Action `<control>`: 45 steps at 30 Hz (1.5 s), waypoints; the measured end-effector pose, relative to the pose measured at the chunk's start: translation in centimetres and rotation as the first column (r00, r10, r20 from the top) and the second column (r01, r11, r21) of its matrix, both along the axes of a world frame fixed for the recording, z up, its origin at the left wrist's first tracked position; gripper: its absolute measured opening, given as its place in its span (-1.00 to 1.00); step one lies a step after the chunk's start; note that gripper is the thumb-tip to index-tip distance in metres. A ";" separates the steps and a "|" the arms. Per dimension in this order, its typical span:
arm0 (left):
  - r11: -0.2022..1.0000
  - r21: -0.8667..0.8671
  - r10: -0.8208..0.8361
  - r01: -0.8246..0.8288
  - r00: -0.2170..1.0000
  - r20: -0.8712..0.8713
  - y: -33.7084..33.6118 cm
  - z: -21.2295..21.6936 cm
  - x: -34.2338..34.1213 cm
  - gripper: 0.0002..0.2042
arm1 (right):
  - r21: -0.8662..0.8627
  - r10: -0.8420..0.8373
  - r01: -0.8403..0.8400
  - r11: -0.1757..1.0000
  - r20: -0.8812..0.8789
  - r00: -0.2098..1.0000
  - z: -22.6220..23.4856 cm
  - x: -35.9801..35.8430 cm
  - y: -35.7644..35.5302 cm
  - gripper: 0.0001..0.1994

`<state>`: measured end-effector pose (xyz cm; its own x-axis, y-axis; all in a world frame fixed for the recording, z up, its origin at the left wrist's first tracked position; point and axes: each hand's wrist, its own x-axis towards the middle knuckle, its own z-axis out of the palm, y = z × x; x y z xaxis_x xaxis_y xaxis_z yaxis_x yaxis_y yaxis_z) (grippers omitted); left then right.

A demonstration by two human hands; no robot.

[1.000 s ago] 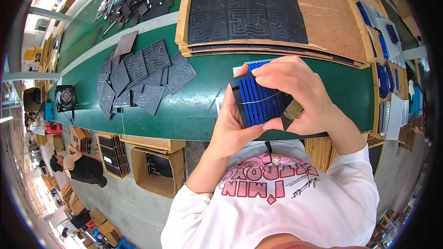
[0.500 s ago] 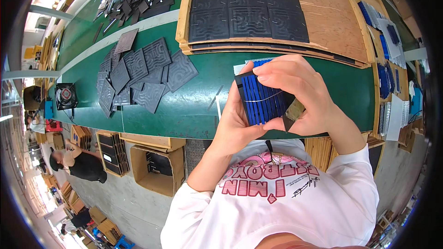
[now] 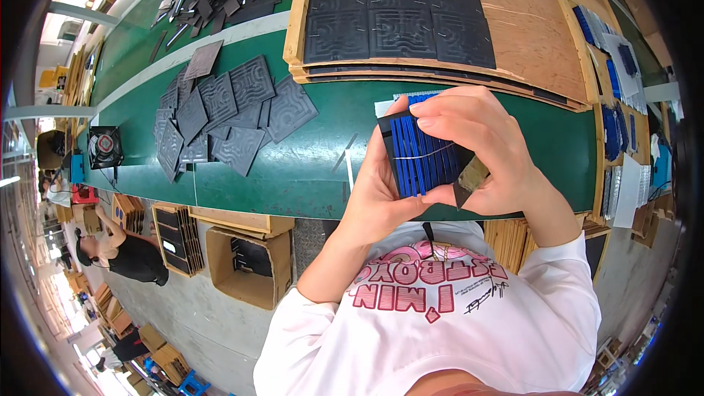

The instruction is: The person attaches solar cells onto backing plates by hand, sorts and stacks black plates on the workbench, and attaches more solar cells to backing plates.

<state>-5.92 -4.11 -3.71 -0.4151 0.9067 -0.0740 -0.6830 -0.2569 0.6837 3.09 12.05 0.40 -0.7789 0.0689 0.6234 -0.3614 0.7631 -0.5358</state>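
Note:
Over the near edge of the green table, both hands hold a bundle of thin blue strips (image 3: pixel 424 158) with a thin pale band across it. My left hand (image 3: pixel 375 198) closes round its left side, against a black edge piece. My right hand (image 3: pixel 488 143) arches over it, fingertips at the top and thumb at the lower right corner. By the right palm, a dark piece with a tan, rough patch (image 3: pixel 473 174) sticks out. Partly hidden behind the fingers lies another blue and whitish item (image 3: pixel 402 100). Left of my hands is a heap of black square plates with wavy grooves (image 3: pixel 249 84).
A wooden tray (image 3: pixel 295 37) lined with black plates stands at the back. Black scraps (image 3: pixel 220 0) are piled at the far left, above a small fan (image 3: pixel 105 148). Blue parts (image 3: pixel 612 128) lie at the right. A cardboard box (image 3: pixel 277 271) is on the floor; a co-worker (image 3: pixel 136 257) stands left.
My hands keep their grip on the bundle, which has barely shifted. The co-worker at the left has moved an arm. The view has shifted slightly.

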 end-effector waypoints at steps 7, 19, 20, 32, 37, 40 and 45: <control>1.000 0.011 -0.018 0.018 0.999 -0.027 0.0 -0.2 0.0 0.09 | 0.002 0.007 -0.007 1.000 0.001 1.000 0.2 0.1 0.2 -0.29; 1.000 0.016 0.008 -0.008 1.000 -0.019 0.0 -0.2 0.0 0.09 | -0.027 0.030 -0.030 0.999 0.028 0.999 0.1 0.1 0.3 -0.28; 1.000 0.012 0.012 -0.011 1.000 -0.014 0.0 -0.1 -0.1 0.09 | -0.016 0.019 -0.018 1.000 0.034 0.999 0.1 0.2 0.4 -0.29; 1.000 0.005 -0.004 0.004 0.992 -0.127 -0.4 0.5 -0.4 0.08 | 0.001 0.014 -0.014 1.000 0.084 0.996 0.4 0.3 0.7 -0.27; 0.995 0.086 -0.040 0.047 0.995 -0.088 -0.7 -0.3 -0.7 0.03 | 0.008 0.001 -0.002 1.000 0.128 0.992 0.6 0.5 0.7 -0.21; 0.996 0.089 -0.021 0.019 0.999 0.026 -0.6 -0.2 -0.5 -0.05 | 0.024 -0.009 0.006 1.000 0.139 0.990 0.5 0.5 0.7 -0.18; 1.000 0.026 0.012 -0.015 0.994 0.109 -0.5 1.0 -0.2 -0.13 | 0.048 -0.017 0.009 0.999 0.163 0.986 0.6 0.6 0.7 -0.16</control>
